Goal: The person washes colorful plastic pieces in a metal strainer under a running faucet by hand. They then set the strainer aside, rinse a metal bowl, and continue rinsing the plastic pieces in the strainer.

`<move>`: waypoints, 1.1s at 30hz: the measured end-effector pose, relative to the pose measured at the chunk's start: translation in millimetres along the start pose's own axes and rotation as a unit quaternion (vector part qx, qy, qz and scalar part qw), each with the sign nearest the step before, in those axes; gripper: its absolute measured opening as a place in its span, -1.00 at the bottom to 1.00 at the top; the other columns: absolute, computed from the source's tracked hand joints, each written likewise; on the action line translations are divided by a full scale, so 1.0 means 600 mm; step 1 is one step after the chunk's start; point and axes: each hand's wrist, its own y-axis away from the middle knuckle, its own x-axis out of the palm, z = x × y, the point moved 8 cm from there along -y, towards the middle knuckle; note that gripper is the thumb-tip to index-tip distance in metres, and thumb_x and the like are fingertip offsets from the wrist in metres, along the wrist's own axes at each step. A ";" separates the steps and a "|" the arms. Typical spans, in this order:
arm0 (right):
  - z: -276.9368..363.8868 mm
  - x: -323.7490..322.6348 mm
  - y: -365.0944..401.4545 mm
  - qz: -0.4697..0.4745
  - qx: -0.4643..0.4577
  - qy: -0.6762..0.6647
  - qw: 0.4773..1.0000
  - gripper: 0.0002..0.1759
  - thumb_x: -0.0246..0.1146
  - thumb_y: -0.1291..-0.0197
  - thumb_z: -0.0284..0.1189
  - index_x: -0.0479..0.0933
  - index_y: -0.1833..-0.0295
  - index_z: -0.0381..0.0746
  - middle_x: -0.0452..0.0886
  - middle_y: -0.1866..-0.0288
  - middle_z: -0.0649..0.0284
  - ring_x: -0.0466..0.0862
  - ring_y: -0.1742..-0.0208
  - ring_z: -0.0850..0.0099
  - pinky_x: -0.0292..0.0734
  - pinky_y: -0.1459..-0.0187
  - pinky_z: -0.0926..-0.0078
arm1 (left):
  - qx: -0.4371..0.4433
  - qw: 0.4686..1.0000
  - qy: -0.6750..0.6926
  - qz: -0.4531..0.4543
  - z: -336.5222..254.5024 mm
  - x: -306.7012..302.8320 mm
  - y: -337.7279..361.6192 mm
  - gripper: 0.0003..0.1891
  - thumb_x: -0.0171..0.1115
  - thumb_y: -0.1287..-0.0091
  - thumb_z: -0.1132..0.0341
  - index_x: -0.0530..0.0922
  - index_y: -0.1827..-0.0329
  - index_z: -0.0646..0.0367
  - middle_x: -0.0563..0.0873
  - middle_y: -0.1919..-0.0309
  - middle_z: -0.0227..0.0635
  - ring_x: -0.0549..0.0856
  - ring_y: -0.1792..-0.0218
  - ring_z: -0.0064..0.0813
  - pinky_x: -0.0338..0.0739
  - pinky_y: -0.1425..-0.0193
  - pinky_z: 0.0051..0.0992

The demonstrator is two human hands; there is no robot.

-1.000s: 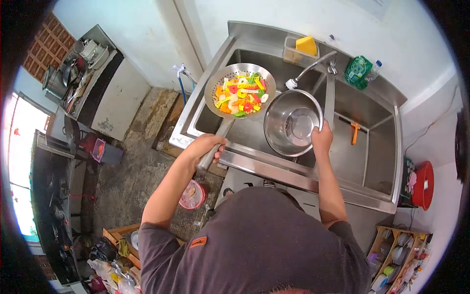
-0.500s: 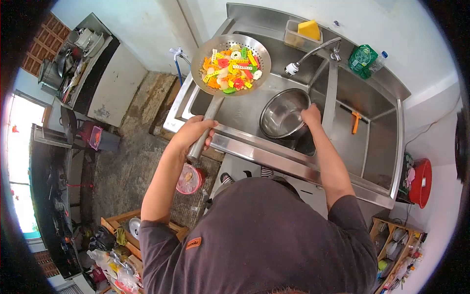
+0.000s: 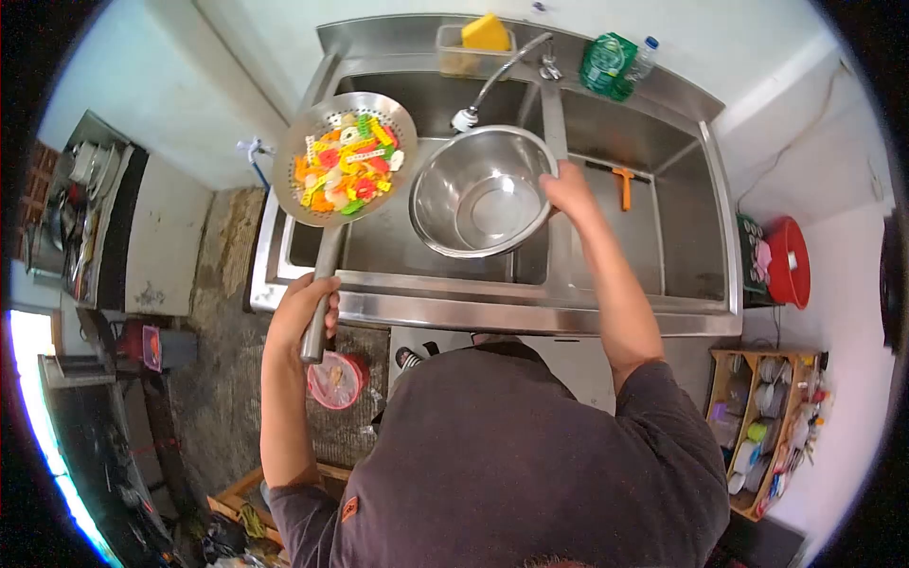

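Note:
My left hand (image 3: 301, 312) is wrapped round the thick metal handle of a perforated strainer ladle (image 3: 329, 244). Its wide bowl, over the sink's left edge, carries colourful crackers (image 3: 350, 163) in yellow, orange, red, green and white. On the right, my right hand (image 3: 568, 187) grips the rim of a steel bowl (image 3: 445, 204). The bowl is raised over the left basin with its inside facing me, and only shine shows in it. Just behind its rim hangs the faucet's white nozzle (image 3: 464, 120).
The steel double sink (image 3: 426, 308) spans the front. Along its back ledge are a plastic box (image 3: 459, 62) with a yellow sponge (image 3: 486, 33), a green pouch (image 3: 606, 62) and a bottle (image 3: 643, 59). An orange-handled squeegee (image 3: 624, 189) lies in the right basin. A pink-rimmed bucket (image 3: 336, 381) stands below left.
The steel bowl has come up out of the left basin, its opening now more toward me. My view has swung right, so the sink and strainer ladle appear further left.

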 end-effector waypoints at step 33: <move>-0.160 -0.229 0.022 -0.220 0.020 0.042 0.974 -0.35 0.38 -0.22 -0.15 0.52 -0.23 -0.46 0.71 -0.05 -0.13 0.73 -0.08 0.09 0.55 -0.14 0.28 | 0.002 0.999 -0.009 0.044 0.012 -0.039 -0.032 -0.83 0.22 -0.39 0.29 0.47 0.15 0.19 0.57 0.49 -0.43 0.53 0.66 -0.60 0.45 0.63 -0.50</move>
